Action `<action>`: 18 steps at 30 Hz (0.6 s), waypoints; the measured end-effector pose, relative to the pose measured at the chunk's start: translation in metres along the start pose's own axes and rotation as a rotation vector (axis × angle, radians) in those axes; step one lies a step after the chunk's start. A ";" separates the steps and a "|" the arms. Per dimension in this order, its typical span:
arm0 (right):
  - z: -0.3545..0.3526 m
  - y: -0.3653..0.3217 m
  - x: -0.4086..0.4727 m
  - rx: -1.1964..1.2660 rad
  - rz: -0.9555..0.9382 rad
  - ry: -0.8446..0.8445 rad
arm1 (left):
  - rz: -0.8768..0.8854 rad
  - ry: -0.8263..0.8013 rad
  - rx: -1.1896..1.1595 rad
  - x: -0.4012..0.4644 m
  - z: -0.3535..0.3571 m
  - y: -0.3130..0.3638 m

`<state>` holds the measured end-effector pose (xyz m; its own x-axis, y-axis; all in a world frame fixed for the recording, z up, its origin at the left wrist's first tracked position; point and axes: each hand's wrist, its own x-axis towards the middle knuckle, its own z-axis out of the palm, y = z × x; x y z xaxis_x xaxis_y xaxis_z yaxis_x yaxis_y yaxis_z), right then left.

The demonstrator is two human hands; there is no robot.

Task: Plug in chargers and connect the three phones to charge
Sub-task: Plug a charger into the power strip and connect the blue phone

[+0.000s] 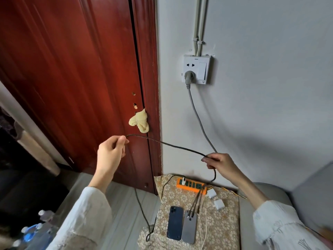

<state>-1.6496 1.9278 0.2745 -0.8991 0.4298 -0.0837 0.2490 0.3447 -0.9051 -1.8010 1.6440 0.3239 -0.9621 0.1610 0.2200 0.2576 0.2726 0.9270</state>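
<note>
- the left hand is raised before the dark red wooden door, thumb and fingertips pinched shut on one end of a black braided charging cable.
- the cable runs rightward in a shallow sag to the right hand, whose fingers are curled closed around it; below that hand it drops toward the orange power strip.
- the strip lies at the far edge of a beige floral-patterned cloth, a white plug in its left socket.
- on the cloth's near part a dark blue phone and a grey phone lie touching side by side, backs up.
- two white charger cubes sit right of the strip.
- a grey cord hangs from the white wall socket.
</note>
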 end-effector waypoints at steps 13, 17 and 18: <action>0.033 -0.056 0.002 -0.213 -0.306 -0.011 | 0.254 -0.589 0.278 -0.026 0.063 0.021; 0.031 -0.036 0.005 -0.315 -0.156 0.015 | 0.241 -0.581 0.109 -0.029 0.059 0.027; 0.028 -0.027 0.006 -0.346 -0.102 0.072 | 0.190 -0.575 0.038 -0.027 0.056 0.027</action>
<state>-1.6721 1.8979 0.2866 -0.9010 0.4320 0.0409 0.2773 0.6458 -0.7113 -1.7627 1.6996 0.3260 -0.6991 0.6943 0.1711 0.4330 0.2205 0.8740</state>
